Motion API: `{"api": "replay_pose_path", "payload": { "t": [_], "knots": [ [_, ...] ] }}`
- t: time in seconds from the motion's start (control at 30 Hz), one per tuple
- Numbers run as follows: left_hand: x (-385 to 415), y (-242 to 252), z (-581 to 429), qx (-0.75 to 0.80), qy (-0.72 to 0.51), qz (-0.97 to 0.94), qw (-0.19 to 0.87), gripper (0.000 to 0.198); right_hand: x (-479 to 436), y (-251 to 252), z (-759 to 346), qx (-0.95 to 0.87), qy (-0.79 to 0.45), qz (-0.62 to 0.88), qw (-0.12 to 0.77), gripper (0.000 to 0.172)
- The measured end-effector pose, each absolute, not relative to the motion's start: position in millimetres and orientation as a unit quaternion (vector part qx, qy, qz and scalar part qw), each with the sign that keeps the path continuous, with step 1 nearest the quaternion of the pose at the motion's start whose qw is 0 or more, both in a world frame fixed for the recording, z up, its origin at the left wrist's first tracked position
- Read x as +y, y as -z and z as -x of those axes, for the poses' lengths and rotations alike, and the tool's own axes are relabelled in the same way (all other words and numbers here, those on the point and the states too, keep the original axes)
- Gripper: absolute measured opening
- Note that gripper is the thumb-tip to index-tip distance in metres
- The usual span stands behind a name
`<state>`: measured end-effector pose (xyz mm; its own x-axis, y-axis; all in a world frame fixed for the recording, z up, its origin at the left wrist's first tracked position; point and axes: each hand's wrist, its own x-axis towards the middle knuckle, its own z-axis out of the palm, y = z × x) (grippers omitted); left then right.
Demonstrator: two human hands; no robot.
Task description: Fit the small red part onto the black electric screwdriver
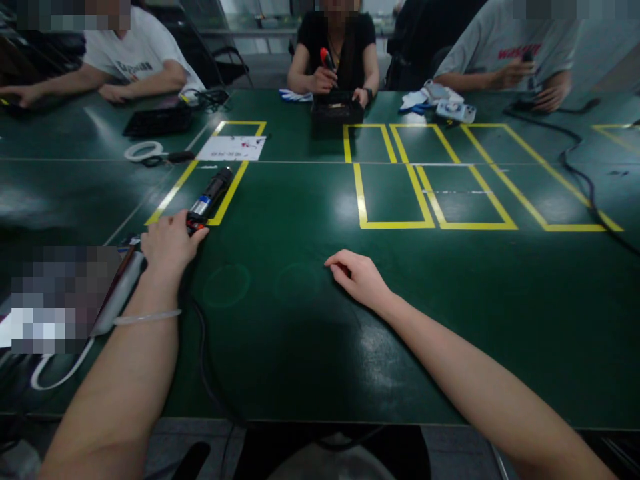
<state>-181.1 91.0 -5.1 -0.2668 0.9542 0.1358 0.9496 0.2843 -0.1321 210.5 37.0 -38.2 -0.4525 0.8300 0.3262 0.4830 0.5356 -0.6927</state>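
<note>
My left hand (170, 243) is wrapped around the near end of a black cylindrical power tool (213, 193) with a silver-and-blue label and an orange-red part by my thumb. The tool lies at a slant inside a yellow tape outline (233, 193) on the green table (300, 333), its far end pointing away from me. A dark cord (203, 340) runs down from near this hand to the table's front edge. Over the middle of the table, my right hand (357, 277) rests with its fingers curled together, and nothing shows in it.
A white printed sheet (233, 148) and a white ring (143, 151) lie beyond the tool. Several yellow tape outlines (397, 225) mark the right half. A black cable (570, 160) crosses the far right. Three people sit opposite; the middle one has a black box (330, 117).
</note>
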Motion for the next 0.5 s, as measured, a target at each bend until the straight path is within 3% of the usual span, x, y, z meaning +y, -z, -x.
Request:
{"api": "replay_pose_path", "payload": {
  "t": [0.23,0.5],
  "knots": [
    [88.7,8.3,178.7,-0.792,0.065,0.597,0.11,0.058,37.6,37.9,-210.8,-0.811,-0.267,0.403,0.329,0.016],
    [88.8,8.7,180.7,-0.782,0.044,0.614,0.101,0.044,38.2,39.0,-210.5,-0.811,-0.27,0.405,0.323,0.016]
  ]
}}
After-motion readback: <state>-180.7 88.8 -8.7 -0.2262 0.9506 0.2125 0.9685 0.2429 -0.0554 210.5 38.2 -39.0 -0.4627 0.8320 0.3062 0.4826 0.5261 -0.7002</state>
